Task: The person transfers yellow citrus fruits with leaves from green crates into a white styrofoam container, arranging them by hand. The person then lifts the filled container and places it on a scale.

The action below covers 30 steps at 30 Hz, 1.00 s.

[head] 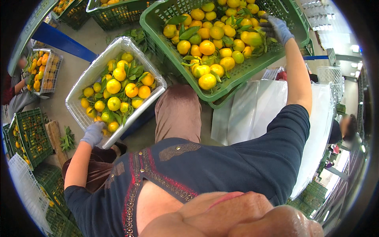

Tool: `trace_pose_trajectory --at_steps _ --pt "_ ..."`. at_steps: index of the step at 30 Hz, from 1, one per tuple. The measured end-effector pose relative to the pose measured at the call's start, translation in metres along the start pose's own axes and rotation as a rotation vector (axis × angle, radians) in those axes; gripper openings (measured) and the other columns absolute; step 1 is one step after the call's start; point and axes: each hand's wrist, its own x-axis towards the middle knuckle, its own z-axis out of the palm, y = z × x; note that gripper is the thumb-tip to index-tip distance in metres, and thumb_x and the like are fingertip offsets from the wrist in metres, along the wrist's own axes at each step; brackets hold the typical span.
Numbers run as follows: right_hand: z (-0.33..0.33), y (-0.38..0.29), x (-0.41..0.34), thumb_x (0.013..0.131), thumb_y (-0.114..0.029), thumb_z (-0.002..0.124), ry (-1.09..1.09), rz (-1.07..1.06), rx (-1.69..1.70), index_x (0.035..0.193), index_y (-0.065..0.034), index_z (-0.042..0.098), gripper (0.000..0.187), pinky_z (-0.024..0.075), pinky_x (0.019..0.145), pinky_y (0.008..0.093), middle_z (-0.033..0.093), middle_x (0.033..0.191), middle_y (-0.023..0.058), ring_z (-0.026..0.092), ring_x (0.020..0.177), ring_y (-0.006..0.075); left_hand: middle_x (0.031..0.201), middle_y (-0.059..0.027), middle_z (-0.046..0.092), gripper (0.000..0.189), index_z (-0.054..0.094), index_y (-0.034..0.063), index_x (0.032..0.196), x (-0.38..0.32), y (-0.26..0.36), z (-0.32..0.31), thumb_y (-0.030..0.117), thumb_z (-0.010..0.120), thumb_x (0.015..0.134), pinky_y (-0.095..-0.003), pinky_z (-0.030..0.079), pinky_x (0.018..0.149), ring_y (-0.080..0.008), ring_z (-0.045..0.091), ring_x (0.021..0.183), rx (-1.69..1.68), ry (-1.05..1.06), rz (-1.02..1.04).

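Note:
My left hand [94, 133], in a thin pale-blue glove, is at the near corner of a white plastic crate [75, 102] lined with clear film. Its fingers reach in beside the mandarins; whether they grip one is hidden. Leafy yellow-orange mandarins [114, 86] fill much of this crate. Over the right side of a large green plastic crate [251, 74], my right hand [278, 28], gloved too, has its fingers spread. Just left of them is a motion-blurred mandarin [251, 38] with leaves. More mandarins [207, 47], some greenish, lie in the green crate.
White plastic sheets [254, 111] hang at my right. A blue metal bar [65, 41] runs behind the white crate. Green crates of fruit [34, 136] stand at the left, near a wooden block [56, 142]. Another person sits at far left beside a fruit-filled crate [49, 71].

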Motion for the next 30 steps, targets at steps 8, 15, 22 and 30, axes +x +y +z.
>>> trace_pose_trajectory --at_steps 8,15,22,30 --pt "0.015 0.063 0.059 0.099 -0.037 0.044 -0.005 -0.115 -1.029 0.135 -0.0071 0.046 0.047 0.0488 0.093 0.0426 0.053 0.131 0.0184 0.058 0.111 0.0350 0.107 -0.0186 0.062 0.036 0.060 0.0079 0.112 0.012 -0.011 0.005 0.011 0.063 0.077 -0.0442 0.049 0.089 -0.0364 0.060 0.102 0.029 0.000 0.040" --pt "0.016 0.033 0.062 0.092 -0.032 0.058 0.162 0.058 -0.380 0.120 -0.0044 0.056 0.040 0.0536 0.080 0.0400 0.063 0.111 0.0119 0.063 0.096 0.0289 0.111 -0.0146 0.062 0.028 0.064 0.0130 0.107 0.005 -0.002 -0.004 0.008 0.060 0.080 -0.0420 0.048 0.092 -0.0342 0.059 0.106 -0.003 -0.027 -0.015" --pt "0.057 0.045 0.064 0.079 -0.047 0.067 -0.027 0.090 -1.555 0.114 -0.0034 0.064 0.057 0.0499 0.089 0.0425 0.063 0.115 0.0233 0.061 0.107 0.0373 0.110 -0.0151 0.061 0.028 0.065 0.0133 0.107 -0.001 -0.002 -0.002 0.008 0.061 0.080 -0.0428 0.047 0.091 -0.0343 0.059 0.104 -0.028 -0.029 -0.059" --pt "0.026 0.087 0.068 0.092 -0.029 0.056 -0.355 -0.196 -1.479 0.122 -0.0092 0.063 0.037 0.0442 0.097 0.0381 0.060 0.127 0.0119 0.056 0.115 0.0318 0.109 -0.0153 0.061 0.028 0.065 0.0118 0.106 0.002 -0.002 -0.005 0.006 0.061 0.079 -0.0431 0.047 0.091 -0.0341 0.059 0.105 -0.079 0.075 0.018"
